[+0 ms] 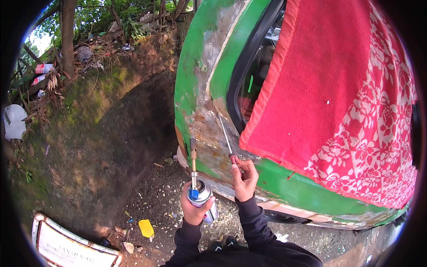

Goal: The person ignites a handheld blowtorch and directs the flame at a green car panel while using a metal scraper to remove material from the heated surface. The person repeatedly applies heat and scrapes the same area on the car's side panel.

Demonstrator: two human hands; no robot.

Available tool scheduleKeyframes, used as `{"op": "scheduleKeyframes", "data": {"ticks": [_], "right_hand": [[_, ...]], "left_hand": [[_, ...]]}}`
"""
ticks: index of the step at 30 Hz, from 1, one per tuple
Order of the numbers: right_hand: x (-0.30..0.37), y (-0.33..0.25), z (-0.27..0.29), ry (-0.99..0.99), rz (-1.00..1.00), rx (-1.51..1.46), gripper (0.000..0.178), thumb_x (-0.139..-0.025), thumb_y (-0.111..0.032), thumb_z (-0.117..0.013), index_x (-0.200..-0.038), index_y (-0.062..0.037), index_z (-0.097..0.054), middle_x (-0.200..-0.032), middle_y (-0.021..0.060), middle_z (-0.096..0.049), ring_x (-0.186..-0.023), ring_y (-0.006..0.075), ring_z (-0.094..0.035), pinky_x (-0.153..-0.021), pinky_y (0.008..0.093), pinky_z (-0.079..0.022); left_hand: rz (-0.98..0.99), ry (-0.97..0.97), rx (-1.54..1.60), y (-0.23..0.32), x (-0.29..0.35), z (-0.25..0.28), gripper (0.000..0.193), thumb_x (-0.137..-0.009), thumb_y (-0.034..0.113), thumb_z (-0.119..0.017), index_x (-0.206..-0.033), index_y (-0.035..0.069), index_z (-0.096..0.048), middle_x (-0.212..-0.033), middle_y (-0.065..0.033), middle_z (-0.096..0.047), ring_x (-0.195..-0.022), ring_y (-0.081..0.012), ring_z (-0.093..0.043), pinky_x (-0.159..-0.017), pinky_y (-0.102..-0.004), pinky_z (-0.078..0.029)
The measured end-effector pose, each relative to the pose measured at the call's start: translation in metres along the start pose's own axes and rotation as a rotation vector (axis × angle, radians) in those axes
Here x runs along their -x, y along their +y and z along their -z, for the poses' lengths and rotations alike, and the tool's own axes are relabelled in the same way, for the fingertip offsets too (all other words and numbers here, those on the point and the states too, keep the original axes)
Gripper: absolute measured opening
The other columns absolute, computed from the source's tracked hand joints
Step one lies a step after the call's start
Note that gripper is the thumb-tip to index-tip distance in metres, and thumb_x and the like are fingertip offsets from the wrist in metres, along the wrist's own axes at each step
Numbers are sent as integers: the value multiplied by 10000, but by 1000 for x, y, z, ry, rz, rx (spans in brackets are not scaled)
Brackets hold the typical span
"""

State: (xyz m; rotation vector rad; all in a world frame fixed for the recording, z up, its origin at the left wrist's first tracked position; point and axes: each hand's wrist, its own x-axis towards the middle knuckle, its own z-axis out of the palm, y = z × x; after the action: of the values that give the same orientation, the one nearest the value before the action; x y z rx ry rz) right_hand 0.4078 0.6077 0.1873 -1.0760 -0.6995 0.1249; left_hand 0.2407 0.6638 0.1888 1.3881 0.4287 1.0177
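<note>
The slim screwdriver (pixel 226 137) slants up-left, its tip at the scraped panel (pixel 204 127) of the green car (pixel 275 175), its handle (pixel 233 158) pinched by the right hand (pixel 245 180). The left hand (pixel 193 212) wraps its grip round the blowtorch (pixel 194 175), nozzle (pixel 193 149) pointing away; both forearms (pixel 254 218) reach forward.

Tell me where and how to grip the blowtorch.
Probably best by the canister, coming from the left and near side, as the left hand does: its rounded wall suits a wrapped grip. The slim brass tube juts away from the person, so this approach should stay clear of the dark nozzle and leave the blue knob uncovered.
</note>
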Motion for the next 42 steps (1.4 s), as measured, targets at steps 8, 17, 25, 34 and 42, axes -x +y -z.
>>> {"op": "scheduleKeyframes", "data": {"ticks": [8, 17, 25, 34, 42], "right_hand": [[7, 3, 4, 22, -51, -27, 140, -991, -60, -605, -1110, -4, -556, -830, 42, -625, -448, 14, -405, -370, 212, -293], [12, -8, 6, 42, -159, -131, 162, -978, -22, -616, -1126, 36, -584, -919, 49, -670, -561, 5, -466, -469, 193, -339], [10, -5, 6, 20, -140, -133, 142, -985, -40, -611, -1109, 10, -560, -862, 50, -643, -482, 15, -424, -399, 210, -303], [-2, -15, -3, 0, -113, -144, 141, -990, -64, -609, -1108, -9, -555, -791, 53, -611, -449, 22, -410, -365, 214, -289], [0, -23, -2, 6, -155, -124, 128, -986, -47, -607, -1101, -8, -565, -818, 41, -624, -487, 11, -415, -385, 207, -291]], "left_hand": [[-15, 3, 14, 1, 1, 0, 555, -721, 135, -854, -1142, 28, -509, -948, -48, -650, -853, -119, -648, -797, -287, -525], [-31, -9, -19, -5, 0, 2, 568, -723, 142, -852, -1158, 23, -506, -956, -55, -652, -846, -121, -651, -785, -284, -534], [-20, -32, 21, -3, 1, -7, 567, -716, 138, -852, -1152, 22, -509, -940, -47, -649, -835, -127, -651, -781, -285, -530], [-13, -21, -22, 3, 2, -4, 584, -722, 137, -853, -1179, 20, -508, -960, -39, -647, -861, -112, -641, -800, -281, -523], [-27, 5, -4, 2, 0, 2, 578, -728, 141, -849, -1174, 18, -504, -958, -47, -648, -861, -118, -643, -805, -287, -523]]}}
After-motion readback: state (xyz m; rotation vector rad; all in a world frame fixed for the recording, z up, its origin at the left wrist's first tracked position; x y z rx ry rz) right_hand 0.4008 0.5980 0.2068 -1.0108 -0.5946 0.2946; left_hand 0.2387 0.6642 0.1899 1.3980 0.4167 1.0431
